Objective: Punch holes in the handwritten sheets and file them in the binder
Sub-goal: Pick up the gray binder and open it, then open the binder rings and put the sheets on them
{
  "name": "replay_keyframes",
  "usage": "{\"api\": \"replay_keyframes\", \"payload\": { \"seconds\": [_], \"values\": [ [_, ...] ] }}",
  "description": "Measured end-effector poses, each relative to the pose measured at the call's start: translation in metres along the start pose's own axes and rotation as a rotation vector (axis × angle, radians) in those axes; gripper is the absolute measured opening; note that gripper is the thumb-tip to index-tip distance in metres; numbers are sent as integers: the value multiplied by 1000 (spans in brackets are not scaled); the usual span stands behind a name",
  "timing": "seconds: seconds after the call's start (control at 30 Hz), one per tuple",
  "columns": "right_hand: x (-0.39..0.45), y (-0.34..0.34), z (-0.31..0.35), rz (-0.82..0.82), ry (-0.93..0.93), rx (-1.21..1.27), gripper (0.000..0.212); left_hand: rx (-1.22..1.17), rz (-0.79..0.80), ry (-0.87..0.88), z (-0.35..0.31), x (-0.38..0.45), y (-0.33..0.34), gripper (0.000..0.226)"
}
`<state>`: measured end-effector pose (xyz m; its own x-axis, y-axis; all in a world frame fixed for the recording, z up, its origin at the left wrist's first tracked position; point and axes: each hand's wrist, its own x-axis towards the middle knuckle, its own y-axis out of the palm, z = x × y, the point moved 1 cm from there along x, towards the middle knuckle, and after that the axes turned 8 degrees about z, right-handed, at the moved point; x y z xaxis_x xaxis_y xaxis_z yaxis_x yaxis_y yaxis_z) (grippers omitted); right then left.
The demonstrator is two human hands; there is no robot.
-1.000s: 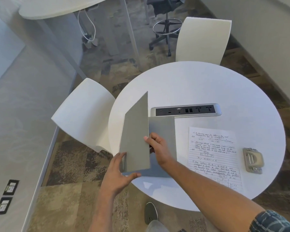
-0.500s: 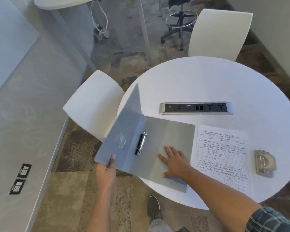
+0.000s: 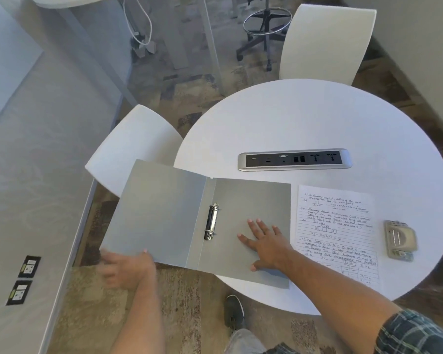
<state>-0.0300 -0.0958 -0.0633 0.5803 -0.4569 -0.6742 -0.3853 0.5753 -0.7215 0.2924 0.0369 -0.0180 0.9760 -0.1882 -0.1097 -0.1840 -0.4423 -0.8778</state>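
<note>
Binder cover now flat open, left hand gripping its edge, right hand still flat inside

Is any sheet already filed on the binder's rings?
No, the rings of the open binder are bare, and the sheets lie on the table beside it, left of the punch.

Matt grey plastic binder, shiny metal ring clip, lined paper sheet, smooth white table

The left hand is blurred, its fingers hidden under the binder cover; the sheet's handwriting is too small to read.
</note>
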Motion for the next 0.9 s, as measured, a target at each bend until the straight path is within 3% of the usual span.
{"api": "replay_keyframes", "payload": {
  "seconds": [0.1,0.17,0.27,0.4,0.57,0.67,0.8,0.9],
  "values": [
    [0,0,0,2,-7,-5,103,588,75,530,-11,6,13,78],
    [0,0,-1,7,-7,-10,103,754,299,643,-23,8,27,70],
    [1,0,-1,5,-7,-15,103,851,625,565,-43,-8,43,68],
    [1,-1,-1,0,3,2,102,723,812,443,-68,-36,51,84],
    [-3,-19,-12,-56,3,134,74,686,875,501,-73,-68,62,129],
    [-12,-37,-36,-220,88,396,51,787,810,556,-68,-80,68,136],
    [-27,-56,-91,-435,361,620,66,804,790,511,-72,-88,72,136],
    [-33,-59,-136,-349,526,504,76,805,788,495,-74,-90,74,136]
  ]
}}
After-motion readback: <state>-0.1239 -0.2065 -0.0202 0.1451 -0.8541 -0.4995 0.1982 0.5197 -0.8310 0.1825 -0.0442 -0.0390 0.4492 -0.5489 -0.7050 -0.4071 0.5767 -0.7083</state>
